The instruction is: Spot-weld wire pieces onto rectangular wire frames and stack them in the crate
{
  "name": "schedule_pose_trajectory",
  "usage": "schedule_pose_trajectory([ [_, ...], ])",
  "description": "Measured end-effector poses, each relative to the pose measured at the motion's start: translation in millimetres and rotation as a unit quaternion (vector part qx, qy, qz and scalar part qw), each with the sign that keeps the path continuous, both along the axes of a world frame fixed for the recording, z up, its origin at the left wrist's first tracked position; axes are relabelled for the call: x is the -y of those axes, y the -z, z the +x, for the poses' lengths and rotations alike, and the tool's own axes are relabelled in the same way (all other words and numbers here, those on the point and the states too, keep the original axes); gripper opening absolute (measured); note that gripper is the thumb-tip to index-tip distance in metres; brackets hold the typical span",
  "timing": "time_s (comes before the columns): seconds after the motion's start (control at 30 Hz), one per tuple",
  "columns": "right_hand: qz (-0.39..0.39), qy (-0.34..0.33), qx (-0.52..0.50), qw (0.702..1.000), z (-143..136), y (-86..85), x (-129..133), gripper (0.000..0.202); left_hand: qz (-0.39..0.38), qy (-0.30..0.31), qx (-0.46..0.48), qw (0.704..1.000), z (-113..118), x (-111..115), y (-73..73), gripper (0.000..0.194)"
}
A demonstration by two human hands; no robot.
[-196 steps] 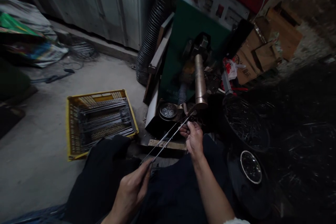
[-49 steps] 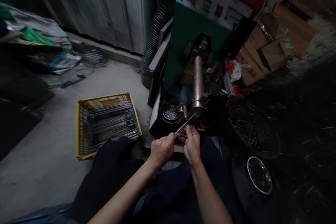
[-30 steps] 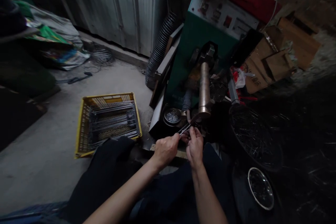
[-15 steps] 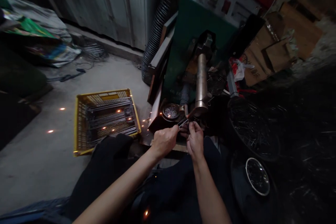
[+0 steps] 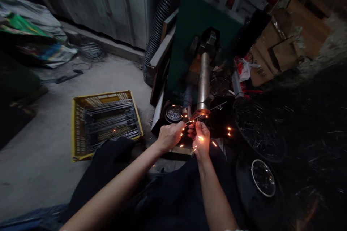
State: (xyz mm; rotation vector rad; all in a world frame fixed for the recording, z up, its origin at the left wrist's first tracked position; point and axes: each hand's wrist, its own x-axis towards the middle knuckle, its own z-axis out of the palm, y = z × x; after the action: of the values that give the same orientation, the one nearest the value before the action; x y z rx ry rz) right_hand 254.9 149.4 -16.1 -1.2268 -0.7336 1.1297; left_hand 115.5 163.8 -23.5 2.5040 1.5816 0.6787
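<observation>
Thin silvery bent wire [image 5: 217,107] has shifted beyond the right grip [image 5: 201,140], hold unclear; the left grip [image 5: 171,136] pinches it, seemingly for steadiness.

The lone head camera looks forward and down (over the wearer's lap [image 5: 173,195]), left hand [image 5: 170,137] and right hand [image 5: 201,142] fairly near.

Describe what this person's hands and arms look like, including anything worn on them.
The left hand and right hand are both ungloved. The left forearm and right forearm are uncovered too, with no watch or bracelet to be seen. A sliver of pale cloth, possibly a sleeve edge, shows by the right arm at the picture's bottom edge.
</observation>
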Motion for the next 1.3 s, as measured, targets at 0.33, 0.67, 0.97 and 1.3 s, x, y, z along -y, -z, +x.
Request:
schedule_pose_trajectory([
  [0.33, -0.125, -0.272, 0.197, 0.933, -27, 74.5, 130, 0.032, 0.041, 0.065, 0.019, 0.997, -48, 35, 8.3, 0.020],
  [0.67, -0.181, -0.441, 0.215, 0.852, -31, 96.1, 172, 0.042, 0.039, -0.355, 0.155, 0.921, -260, 116, 48.3, 0.028],
  [0.97, -0.203, -0.406, 0.235, 0.859, -20, 87.5, 177, 0.045, 0.009, -0.549, 0.359, 0.754, -335, 56, 129.2, 0.035],
  [1.3, -0.199, -0.402, 0.273, 0.851, -8, 94.2, 166, 0.036, -0.227, -0.464, 0.384, 0.766, -319, 77, 156.4, 0.027],
])
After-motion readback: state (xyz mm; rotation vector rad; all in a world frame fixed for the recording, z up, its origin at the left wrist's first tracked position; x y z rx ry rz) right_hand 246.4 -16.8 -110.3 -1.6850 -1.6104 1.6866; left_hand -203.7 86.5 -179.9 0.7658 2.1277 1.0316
